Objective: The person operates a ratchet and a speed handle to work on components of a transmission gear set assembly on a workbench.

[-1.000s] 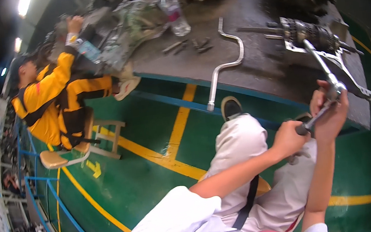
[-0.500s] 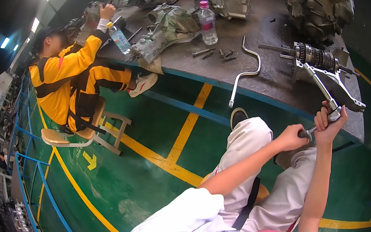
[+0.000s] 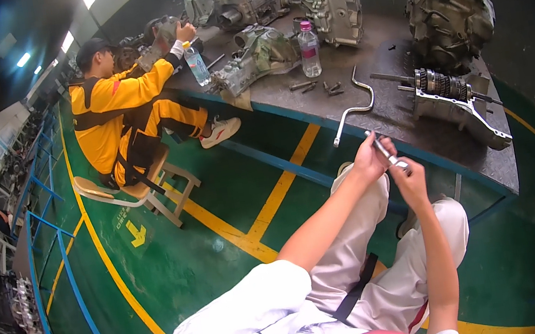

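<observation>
My left hand (image 3: 369, 160) is closed on a chrome socket tool (image 3: 384, 149), held at an angle above my knees near the table edge. My right hand (image 3: 412, 181) grips the tool's lower end, just below and right of my left hand. A bent steel speed brace (image 3: 367, 106) lies on the steel table (image 3: 390, 114) beyond my hands. To its right, a gear shaft assembly (image 3: 440, 83) rests in an open metal housing (image 3: 464, 115). Small metal pins (image 3: 332, 89) lie by a pink-capped water bottle (image 3: 310, 57).
Large gearbox casings (image 3: 326, 3) stand on the table, a dark one (image 3: 448, 8) at right. A co-worker (image 3: 119, 99) in yellow and black sits on a chair (image 3: 165, 175) at left, holding a metal part near another bottle (image 3: 197, 67). Blue railings (image 3: 76, 299) run along the left.
My hands and the socket tool have moved left, away from the gear housing. The tool has turned to slant from upper left to lower right. My view now takes in more of the background.
</observation>
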Motion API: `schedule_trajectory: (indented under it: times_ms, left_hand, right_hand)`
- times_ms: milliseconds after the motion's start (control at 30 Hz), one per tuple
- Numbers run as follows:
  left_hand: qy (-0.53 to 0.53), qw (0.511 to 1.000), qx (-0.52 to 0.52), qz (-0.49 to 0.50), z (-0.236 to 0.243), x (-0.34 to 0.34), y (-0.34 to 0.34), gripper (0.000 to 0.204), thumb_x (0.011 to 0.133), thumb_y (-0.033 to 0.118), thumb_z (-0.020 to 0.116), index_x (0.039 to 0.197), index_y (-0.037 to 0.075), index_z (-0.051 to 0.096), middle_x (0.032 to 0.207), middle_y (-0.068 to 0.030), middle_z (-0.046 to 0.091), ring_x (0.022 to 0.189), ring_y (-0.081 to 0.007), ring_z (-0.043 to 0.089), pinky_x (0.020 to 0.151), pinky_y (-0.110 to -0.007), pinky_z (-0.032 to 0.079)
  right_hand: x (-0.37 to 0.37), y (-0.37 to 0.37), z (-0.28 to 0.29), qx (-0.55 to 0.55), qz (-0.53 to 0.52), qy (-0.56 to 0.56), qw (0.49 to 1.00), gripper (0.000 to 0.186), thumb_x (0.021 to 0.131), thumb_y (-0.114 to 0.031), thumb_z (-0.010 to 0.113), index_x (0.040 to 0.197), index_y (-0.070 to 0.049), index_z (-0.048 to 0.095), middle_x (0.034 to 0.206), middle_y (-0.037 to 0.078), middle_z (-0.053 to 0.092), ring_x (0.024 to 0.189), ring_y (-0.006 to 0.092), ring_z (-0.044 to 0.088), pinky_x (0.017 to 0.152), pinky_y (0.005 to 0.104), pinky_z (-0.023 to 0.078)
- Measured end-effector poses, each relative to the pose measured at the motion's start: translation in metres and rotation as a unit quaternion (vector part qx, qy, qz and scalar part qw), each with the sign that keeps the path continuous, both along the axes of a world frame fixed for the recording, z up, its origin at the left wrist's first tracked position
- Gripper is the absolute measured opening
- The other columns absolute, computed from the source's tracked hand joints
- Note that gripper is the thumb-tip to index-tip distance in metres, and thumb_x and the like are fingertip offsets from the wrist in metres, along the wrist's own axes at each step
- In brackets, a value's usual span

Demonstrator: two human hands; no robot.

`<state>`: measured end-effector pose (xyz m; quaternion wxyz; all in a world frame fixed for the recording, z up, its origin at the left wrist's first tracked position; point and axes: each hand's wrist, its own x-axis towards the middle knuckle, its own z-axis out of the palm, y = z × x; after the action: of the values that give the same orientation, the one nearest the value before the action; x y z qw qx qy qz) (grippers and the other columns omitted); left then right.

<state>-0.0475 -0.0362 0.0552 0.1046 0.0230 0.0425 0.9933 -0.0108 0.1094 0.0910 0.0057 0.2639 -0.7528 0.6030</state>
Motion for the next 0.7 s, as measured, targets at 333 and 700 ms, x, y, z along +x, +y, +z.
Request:
schedule_trajectory:
  times_ms: [333,700]
  left_hand:
    - [0.031,0.984,0.162,-0.064,0.014,0.005,-0.009,0.029,0.095,0.032,0.043,0.078,0.008,0.037,0.058,0.003,0.028,0.042,-0.0061,0.024,0.036,-0.021,0.02]
    - [0.043,0.983,0.17,-0.052,0.018,0.016,-0.014,0.028,0.094,0.029,0.046,0.078,0.007,0.04,0.058,0.004,0.026,0.042,-0.0049,0.021,0.037,-0.019,0.018]
  right_hand:
    - [0.014,0.005,0.005,0.039,0.089,-0.04,0.994,0.027,0.077,-0.017,0.067,0.089,0.0,0.05,0.069,0.004,0.049,0.06,0.008,0.042,0.056,0.0225,0.038]
    - [0.021,0.005,-0.01,0.068,0.126,-0.062,0.988,0.022,0.081,-0.018,0.062,0.083,0.001,0.051,0.064,0.006,0.049,0.057,0.0115,0.042,0.056,0.0259,0.038]
